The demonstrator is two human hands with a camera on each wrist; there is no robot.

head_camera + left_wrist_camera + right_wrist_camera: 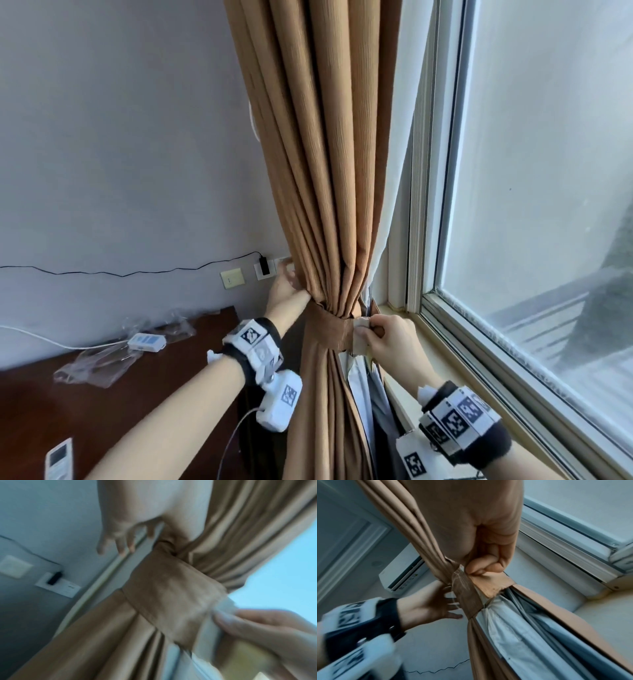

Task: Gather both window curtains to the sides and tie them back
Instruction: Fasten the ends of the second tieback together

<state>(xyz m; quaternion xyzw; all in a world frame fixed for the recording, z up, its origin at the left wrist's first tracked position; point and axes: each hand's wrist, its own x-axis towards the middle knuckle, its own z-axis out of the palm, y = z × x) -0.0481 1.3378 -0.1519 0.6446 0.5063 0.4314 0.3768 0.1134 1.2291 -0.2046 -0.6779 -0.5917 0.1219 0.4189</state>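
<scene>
Right hand [387, 337]: thumb and fingers pinching the end of the tieback band [329, 330]. Left hand [282, 289]: fingers spread loose behind the fabric, holding nothing. Tan curtain [329, 171]: bunched, banded at sill height, between grey wall [120, 137] and window frame [424, 205].

The head view looks forward and down at the gathered curtain [335, 171], with the window [548, 171] to its right and the worktop [102, 394] lower left. The left wrist view sits close, blurred, looking up along the tieback band [171, 595]. The right wrist view looks up from below, also close. All 3 views share the band and both hands.
</scene>
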